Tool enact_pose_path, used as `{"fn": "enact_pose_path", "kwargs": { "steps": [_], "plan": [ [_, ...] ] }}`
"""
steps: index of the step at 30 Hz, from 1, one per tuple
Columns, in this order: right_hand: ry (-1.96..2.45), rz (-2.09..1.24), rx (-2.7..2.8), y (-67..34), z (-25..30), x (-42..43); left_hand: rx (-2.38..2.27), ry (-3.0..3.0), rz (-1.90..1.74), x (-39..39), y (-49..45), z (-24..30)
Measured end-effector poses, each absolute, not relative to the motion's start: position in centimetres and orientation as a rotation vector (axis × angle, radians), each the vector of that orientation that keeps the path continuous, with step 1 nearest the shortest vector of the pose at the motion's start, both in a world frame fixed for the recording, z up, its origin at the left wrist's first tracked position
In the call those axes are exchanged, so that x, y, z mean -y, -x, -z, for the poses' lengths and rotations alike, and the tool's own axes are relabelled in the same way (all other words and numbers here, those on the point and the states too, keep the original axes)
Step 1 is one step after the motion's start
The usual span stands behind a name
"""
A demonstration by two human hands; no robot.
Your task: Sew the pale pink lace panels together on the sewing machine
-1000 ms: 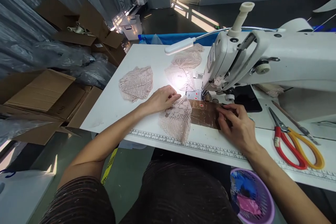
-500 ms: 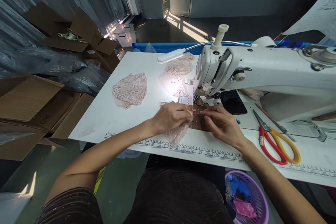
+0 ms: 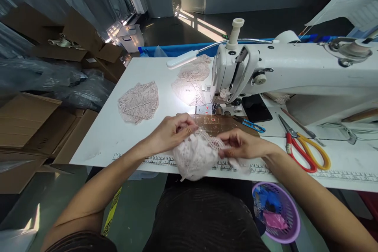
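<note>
Your left hand point(image 3: 176, 132) and right hand point(image 3: 243, 144) both grasp a pale lace piece point(image 3: 195, 159), pinched between thumb and fingers, over the printed ruler point(image 3: 161, 161) at the table's point(image 3: 103, 136) front edge. Behind it, blue-handled snips point(image 3: 251, 125) overlap a brown plate point(image 3: 225, 126) before the sewing machine point(image 3: 232, 69).

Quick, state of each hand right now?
Left hand: closed, pinching the lace piece near its upper edge.
Right hand: closed, holding the same lace piece at its right side.

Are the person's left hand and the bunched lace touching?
Touching: the head view shows the left hand pinching the bunched lace at its upper left.
</note>
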State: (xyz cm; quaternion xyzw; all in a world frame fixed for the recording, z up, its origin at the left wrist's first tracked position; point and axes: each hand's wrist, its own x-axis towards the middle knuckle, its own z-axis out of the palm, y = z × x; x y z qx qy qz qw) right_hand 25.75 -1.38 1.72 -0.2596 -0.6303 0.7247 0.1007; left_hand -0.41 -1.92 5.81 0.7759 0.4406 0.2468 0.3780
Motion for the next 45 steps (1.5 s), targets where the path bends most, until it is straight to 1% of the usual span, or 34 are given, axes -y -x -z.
{"fn": "enact_pose_path", "kwargs": {
  "steps": [2, 3, 5, 7, 8, 10, 14, 16, 18, 21, 24, 27, 31, 34, 40, 45],
  "plan": [
    [0.985, -1.873, 1.946, -25.9, -1.5, 0.3, -1.268, -2.181, -0.586, 0.6, 1.1, -5.3],
    [1.101, -1.673, 2.002, -25.9, -1.3, -0.2, -1.354, -2.289, -0.533, -0.2, 1.4, -5.0],
    [1.337, -1.156, 2.108, -25.9, -1.0, -0.9, -1.505, -2.481, -0.392, -1.7, 1.5, -4.3],
    [1.518, -0.651, 2.162, -25.9, -0.5, -1.3, -1.552, -2.628, -0.287, -3.2, 1.4, -3.7],
    [1.573, -0.483, 2.171, -26.0, -0.2, -1.3, -1.532, -2.679, -0.266, -3.8, 1.1, -3.5],
    [1.618, -0.35, 2.18, -26.3, 0.3, -1.3, -1.476, -2.738, -0.251, -5.0, 0.6, -3.3],
    [1.584, -0.282, 2.125, -26.1, 0.9, -0.5, -1.54, -2.812, -0.261, -6.5, -0.5, -3.5],
    [1.447, -0.265, 2.141, -25.3, 1.2, 0.1, -1.487, -2.847, -0.321, -7.0, -0.5, -3.7],
    [1.234, -0.297, 2.229, -24.2, 1.3, 0.6, -1.288, -2.864, -0.353, -7.4, -0.1, -3.5],
    [1.009, -0.322, 2.414, -23.0, 1.4, 0.9, -0.905, -2.854, -0.262, -7.6, 0.9, -2.7],
    [1.058, -0.263, 2.509, -23.1, 1.1, 0.8, -0.763, -2.818, -0.188, -6.8, 1.5, -1.6],
    [1.189, -0.205, 2.454, -24.3, 0.8, 0.6, -0.853, -2.829, -0.197, -4.5, 0.8, -0.9],
    [1.23, -0.253, 2.307, -25.4, 0.9, 0.4, -0.998, -2.942, -0.164, -2.4, -0.7, -1.3],
    [1.243, -0.274, 2.247, -25.3, 1.0, 0.2, -1.018, -2.892, -0.194, -3.8, -0.8, -1.8],
    [1.207, -0.362, 2.177, -25.1, 1.5, 0.2, -0.686, -2.56, -0.276, -8.3, -0.3, -0.3],
    [1.124, -0.482, 2.134, -24.4, 1.2, 0.4, -0.666, -2.618, -0.446, -8.0, -0.8, 0.6]
  ]
}}
